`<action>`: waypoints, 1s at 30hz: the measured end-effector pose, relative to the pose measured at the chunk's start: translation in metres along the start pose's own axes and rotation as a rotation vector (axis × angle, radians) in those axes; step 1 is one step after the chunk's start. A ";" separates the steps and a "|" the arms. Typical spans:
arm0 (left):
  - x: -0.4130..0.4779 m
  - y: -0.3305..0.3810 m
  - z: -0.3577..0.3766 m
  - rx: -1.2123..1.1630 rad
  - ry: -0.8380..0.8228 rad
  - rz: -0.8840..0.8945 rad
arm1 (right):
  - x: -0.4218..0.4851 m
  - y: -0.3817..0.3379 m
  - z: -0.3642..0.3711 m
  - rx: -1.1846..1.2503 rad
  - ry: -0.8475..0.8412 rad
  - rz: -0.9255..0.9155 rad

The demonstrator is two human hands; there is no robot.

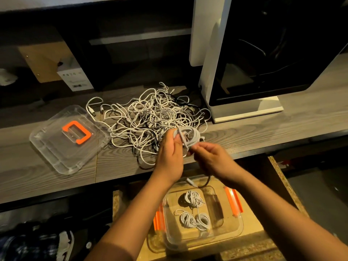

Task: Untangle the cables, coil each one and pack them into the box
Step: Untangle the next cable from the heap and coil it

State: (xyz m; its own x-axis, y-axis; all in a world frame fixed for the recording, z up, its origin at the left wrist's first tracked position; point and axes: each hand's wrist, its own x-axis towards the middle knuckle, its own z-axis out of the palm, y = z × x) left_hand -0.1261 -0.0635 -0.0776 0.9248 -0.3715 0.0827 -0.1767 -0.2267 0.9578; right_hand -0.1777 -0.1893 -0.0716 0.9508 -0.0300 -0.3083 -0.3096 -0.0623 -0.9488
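Head view: 3 coiled cables (192, 198) already lie in the clear box (239, 228), which sits on a lower surface below the worktop (254, 132). A 4th cable, the half-wound coil (191, 135), is held above the worktop's front edge, touching the near side of the tangle (146, 117). The left grip (170, 151) is clenched round the coil's left side. The right grip (212, 159) appears to pinch its loose tail, though blur hides the fingertips. The coil's long axis runs roughly left to right, loops facing the camera. Most of the work remains, I judge: the tangle is large, and the lid (67, 142) lies off to the left.
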 end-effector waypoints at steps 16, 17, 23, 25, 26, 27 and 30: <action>0.015 0.002 -0.005 -0.537 -0.191 -0.635 | -0.017 -0.010 -0.009 0.320 -0.221 -0.026; 0.017 0.001 -0.006 -0.494 -0.224 -0.626 | -0.017 -0.008 -0.009 0.265 -0.208 -0.043; 0.015 -0.002 -0.012 -0.177 -0.459 -0.449 | -0.014 -0.021 -0.002 -0.144 -0.098 -0.201; 0.014 0.003 -0.016 -0.044 -0.521 -0.349 | -0.015 -0.021 -0.002 0.013 -0.044 -0.175; 0.015 0.004 -0.017 0.087 -0.524 -0.337 | -0.015 -0.020 -0.002 0.076 -0.027 -0.148; 0.017 0.004 -0.015 0.259 -0.506 -0.339 | -0.015 -0.019 -0.002 0.108 -0.020 -0.125; 0.015 0.008 -0.007 0.504 -0.468 -0.311 | -0.012 -0.020 -0.003 0.062 -0.021 -0.096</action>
State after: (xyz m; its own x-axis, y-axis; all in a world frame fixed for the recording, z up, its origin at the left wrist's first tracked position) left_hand -0.1109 -0.0646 -0.0665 0.7372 -0.5415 -0.4041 -0.1678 -0.7260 0.6669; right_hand -0.1830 -0.1904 -0.0483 0.9763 -0.0061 -0.2163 -0.2163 -0.0017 -0.9763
